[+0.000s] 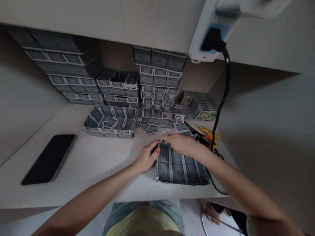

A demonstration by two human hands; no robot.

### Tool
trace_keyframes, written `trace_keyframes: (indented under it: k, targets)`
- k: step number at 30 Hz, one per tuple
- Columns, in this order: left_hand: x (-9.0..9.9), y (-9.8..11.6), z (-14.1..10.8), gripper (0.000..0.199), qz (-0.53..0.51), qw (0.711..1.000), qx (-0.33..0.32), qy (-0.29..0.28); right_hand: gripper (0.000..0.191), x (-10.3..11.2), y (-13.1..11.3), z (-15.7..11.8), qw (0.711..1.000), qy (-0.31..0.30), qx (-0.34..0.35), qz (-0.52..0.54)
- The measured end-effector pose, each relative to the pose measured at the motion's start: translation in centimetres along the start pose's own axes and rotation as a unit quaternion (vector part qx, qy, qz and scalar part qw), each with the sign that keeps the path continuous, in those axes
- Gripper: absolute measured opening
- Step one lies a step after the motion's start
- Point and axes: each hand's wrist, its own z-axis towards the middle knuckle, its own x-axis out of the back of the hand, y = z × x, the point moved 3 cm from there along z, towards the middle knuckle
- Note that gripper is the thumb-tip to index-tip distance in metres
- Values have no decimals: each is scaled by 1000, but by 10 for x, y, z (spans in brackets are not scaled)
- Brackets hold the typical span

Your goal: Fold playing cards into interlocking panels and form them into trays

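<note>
A box woven from folded playing cards [182,167] sits on the desk in front of me, its patterned grey card backs showing. Around its left wall, near the far corner, my left hand [149,155] is closed, thumb on the wall. My right hand [176,142] reaches across the box and pinches at the same far left corner; its fingertips are partly hidden. Just beyond it lie loose playing cards [164,131] and a folded card strip [157,122]. To the left stands another open card box [110,132] with folded cards inside.
Stacked card boxes [81,68] line the back left, with another stack [159,75] at centre. At right are clear-wrapped card packs [203,106], a yellow-handled tool [209,132] and a black cable [225,88] hanging from a power strip [209,42]. A phone [49,159] lies at left.
</note>
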Motion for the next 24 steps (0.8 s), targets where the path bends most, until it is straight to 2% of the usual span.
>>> trace_keyframes:
  k: [7, 16, 19, 24]
  targets:
    - [0, 1, 0, 34, 18, 1000, 0, 11, 32, -3, -6, -1, 999, 6, -29, -44]
    - [2, 4, 4, 30, 70, 997, -13, 39, 31, -7, -5, -1, 997, 25, -29, -61]
    - [10, 0, 6, 30, 83, 994, 0, 73, 29, -6, -10, 4, 997, 38, -37, -64]
    - [39, -15, 12, 28, 103, 985, 42, 129, 26, 0, -25, 28, 993, 78, -31, -86]
